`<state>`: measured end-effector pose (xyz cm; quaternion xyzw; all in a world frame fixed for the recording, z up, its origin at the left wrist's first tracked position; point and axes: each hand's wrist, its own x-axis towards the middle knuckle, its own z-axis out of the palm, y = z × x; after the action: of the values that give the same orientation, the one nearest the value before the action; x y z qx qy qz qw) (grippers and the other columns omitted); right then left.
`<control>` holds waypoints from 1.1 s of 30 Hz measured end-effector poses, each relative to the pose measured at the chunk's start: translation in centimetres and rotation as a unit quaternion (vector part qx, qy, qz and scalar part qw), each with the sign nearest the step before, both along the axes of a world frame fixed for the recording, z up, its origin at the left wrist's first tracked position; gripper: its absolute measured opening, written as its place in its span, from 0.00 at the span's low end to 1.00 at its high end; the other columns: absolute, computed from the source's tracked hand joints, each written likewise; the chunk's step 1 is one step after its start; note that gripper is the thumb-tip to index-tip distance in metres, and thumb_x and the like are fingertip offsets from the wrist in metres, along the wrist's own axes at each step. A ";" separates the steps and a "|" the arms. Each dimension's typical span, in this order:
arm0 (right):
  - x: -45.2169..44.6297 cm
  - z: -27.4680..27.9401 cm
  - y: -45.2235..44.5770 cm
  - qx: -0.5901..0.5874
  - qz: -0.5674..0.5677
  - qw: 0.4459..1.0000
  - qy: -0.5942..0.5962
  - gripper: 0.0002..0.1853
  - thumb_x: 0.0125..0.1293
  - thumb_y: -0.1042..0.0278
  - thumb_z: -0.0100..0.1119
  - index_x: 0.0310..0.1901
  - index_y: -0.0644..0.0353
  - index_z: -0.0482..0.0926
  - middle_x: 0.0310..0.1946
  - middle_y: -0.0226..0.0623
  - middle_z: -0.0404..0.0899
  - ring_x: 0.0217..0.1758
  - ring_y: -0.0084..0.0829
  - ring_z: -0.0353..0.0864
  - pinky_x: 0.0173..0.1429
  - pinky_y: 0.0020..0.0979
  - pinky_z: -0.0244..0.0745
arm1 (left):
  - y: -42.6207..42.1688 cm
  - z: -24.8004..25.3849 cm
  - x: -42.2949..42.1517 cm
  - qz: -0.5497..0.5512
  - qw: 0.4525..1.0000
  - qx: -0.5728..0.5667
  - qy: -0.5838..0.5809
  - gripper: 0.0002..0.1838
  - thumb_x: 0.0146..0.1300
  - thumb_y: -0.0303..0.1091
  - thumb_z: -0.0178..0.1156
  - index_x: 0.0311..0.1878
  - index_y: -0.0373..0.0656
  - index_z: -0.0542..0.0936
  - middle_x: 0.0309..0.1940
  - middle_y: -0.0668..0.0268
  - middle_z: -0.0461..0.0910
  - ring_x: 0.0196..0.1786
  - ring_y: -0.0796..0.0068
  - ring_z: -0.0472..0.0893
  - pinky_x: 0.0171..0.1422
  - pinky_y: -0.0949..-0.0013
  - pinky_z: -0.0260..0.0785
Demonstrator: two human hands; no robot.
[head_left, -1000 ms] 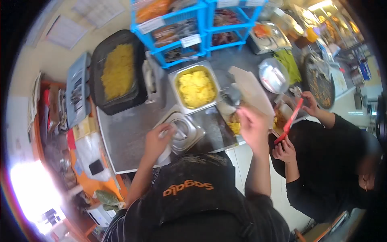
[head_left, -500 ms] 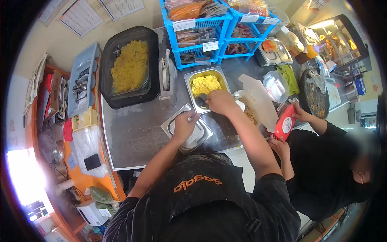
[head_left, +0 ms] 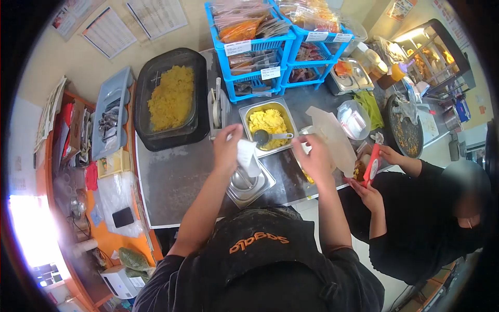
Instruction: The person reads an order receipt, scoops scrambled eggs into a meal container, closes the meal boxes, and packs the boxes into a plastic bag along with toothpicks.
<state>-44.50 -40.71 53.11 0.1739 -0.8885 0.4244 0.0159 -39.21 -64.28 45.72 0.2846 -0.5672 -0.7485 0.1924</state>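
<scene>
A steel pan (head_left: 289, 118) holds yellow mashed food (head_left: 267, 122). A dark-bowled ladle (head_left: 261, 137) rests in it, with its grey handle on the right rim. Left of the pan's front corner, my left hand (head_left: 226, 150) is closed on a white sheet (head_left: 249, 158), paper or cloth; I cannot tell which. Below that sheet lies a steel lid (head_left: 252, 191). My right hand (head_left: 316, 158) hovers right of the ladle handle with fingers apart, over an open white carton (head_left: 330, 140). The carton's contents are mostly hidden by this hand.
To the right, another person's hands (head_left: 370, 195) hold a red carton (head_left: 372, 165). A black tray (head_left: 143, 122) of yellow food stands left, beside a scale-like device (head_left: 217, 106). Blue stacked baskets (head_left: 285, 78) stand behind. A round dark pan (head_left: 403, 127) is far right.
My right hand has let go of the ladle and moved right toward the carton. My left hand has risen off the lid with the white sheet. The other person's red carton has turned.
</scene>
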 end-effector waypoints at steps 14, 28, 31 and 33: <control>9.8 -13.9 -10.1 0.238 0.354 0.904 -0.036 0.21 0.62 0.69 0.56 0.57 0.58 0.69 0.32 0.49 0.81 0.35 0.51 0.83 0.40 0.47 0.78 | -6.1 3.9 10.1 -0.022 0.950 -0.295 -0.105 0.14 0.59 0.33 0.69 0.45 0.35 0.83 0.40 0.63 0.83 0.46 0.74 0.79 0.54 0.71 0.69; -2.7 -6.3 -8.5 0.297 0.109 0.938 0.143 0.23 0.60 0.69 0.54 0.58 0.62 0.67 0.33 0.50 0.80 0.27 0.45 0.85 0.27 0.42 0.79 | -3.7 0.8 10.7 -0.107 0.980 -0.101 -0.130 0.18 0.62 0.41 0.68 0.49 0.39 0.83 0.41 0.65 0.83 0.44 0.76 0.79 0.50 0.71 0.70; -4.4 -8.7 -9.1 0.311 0.075 0.940 0.119 0.20 0.62 0.68 0.52 0.56 0.65 0.68 0.35 0.53 0.81 0.30 0.47 0.85 0.31 0.43 0.81 | 0.5 -2.2 6.3 -0.186 0.976 -0.033 -0.106 0.26 0.63 0.44 0.67 0.56 0.34 0.78 0.45 0.60 0.82 0.46 0.74 0.79 0.52 0.71 0.70; -5.1 -9.7 -9.4 0.297 0.094 0.942 0.125 0.22 0.62 0.68 0.53 0.57 0.66 0.68 0.36 0.55 0.81 0.32 0.48 0.85 0.33 0.43 0.81 | 2.2 -3.2 3.6 -0.178 0.976 -0.038 -0.120 0.26 0.64 0.45 0.66 0.56 0.33 0.76 0.44 0.60 0.81 0.45 0.74 0.79 0.51 0.71 0.69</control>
<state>-49.57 -50.11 43.42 0.3051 -0.9446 0.1155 0.0345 -35.59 -62.06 42.53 0.2595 -0.6559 -0.7088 -0.0030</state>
